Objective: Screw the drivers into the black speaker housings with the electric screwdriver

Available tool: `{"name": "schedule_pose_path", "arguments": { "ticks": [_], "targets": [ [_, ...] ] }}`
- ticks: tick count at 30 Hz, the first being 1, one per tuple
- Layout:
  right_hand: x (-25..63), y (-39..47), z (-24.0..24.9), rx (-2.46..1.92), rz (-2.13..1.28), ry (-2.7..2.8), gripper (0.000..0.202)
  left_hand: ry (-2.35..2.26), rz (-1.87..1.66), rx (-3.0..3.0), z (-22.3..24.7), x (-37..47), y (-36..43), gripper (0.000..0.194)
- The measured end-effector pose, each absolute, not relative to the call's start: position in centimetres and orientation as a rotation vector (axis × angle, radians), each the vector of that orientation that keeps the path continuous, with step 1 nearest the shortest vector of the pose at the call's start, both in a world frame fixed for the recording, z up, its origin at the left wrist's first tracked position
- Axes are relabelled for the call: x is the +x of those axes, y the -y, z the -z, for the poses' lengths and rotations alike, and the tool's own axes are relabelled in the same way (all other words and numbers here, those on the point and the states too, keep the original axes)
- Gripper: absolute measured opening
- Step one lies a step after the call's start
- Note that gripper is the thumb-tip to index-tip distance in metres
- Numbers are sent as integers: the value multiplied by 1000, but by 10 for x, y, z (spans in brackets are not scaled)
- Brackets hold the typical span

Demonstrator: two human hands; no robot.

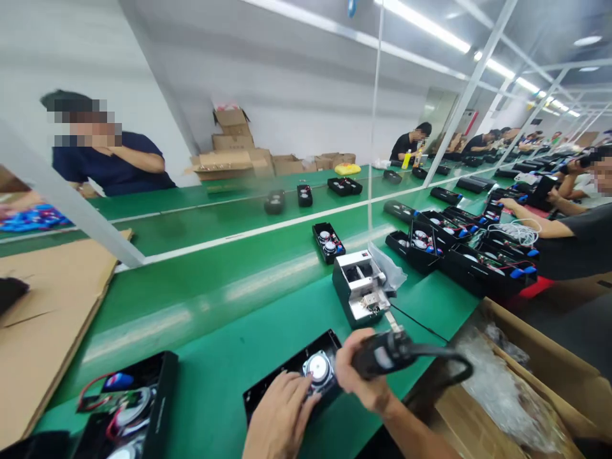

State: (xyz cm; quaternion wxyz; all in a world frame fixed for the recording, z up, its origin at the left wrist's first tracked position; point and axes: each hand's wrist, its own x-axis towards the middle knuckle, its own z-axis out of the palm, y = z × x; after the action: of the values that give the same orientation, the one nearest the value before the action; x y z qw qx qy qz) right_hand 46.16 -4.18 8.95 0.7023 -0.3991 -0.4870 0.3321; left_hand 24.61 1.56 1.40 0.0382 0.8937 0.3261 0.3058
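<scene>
In front of me a long black speaker housing [329,341] lies on the green bench, with a round silver speaker driver [319,368] inside it. My left hand [280,414] reaches over the housing, its fingertips gripping the driver's near edge. Closed around a black electric screwdriver [385,355], my right hand [358,376] is just right of the housing. The screwdriver's thick cord loops off to the right, and its tip is hidden. Behind the housing stands a black and silver screw feeder [361,287].
Another housing with drivers, board and blue battery [119,408] sits lower left, near a cardboard sheet [62,319]. An open carton with plastic wrap [516,389] is at right. More housings [492,264] pile beyond. A conveyor belt [229,268] runs across; co-workers sit along it.
</scene>
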Motion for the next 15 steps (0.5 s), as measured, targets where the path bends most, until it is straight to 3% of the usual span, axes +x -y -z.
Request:
{"name": "schedule_pose_path", "arguments": {
  "ticks": [4, 8, 11, 13, 15],
  "targets": [
    [516, 29, -87, -1010, -531, 791, 36, -1173, -828, 2649, -35, 207, -50, 36],
    [567, 16, -65, -1394, -318, 807, 57, -1137, -550, 2376, -25, 190, -71, 30],
    [577, 24, -28, -1587, 33, 853, 73, -1303, -621, 2061, -18, 194, -93, 27],
    [567, 35, 5, -1622, 218, 834, 71, -1429, -693, 1882, -22, 202, -121, 25],
    [546, 45, 39, -1580, 172, 794, 59, -1522, -751, 1793, -34, 215, -159, 25]
  ]
}}
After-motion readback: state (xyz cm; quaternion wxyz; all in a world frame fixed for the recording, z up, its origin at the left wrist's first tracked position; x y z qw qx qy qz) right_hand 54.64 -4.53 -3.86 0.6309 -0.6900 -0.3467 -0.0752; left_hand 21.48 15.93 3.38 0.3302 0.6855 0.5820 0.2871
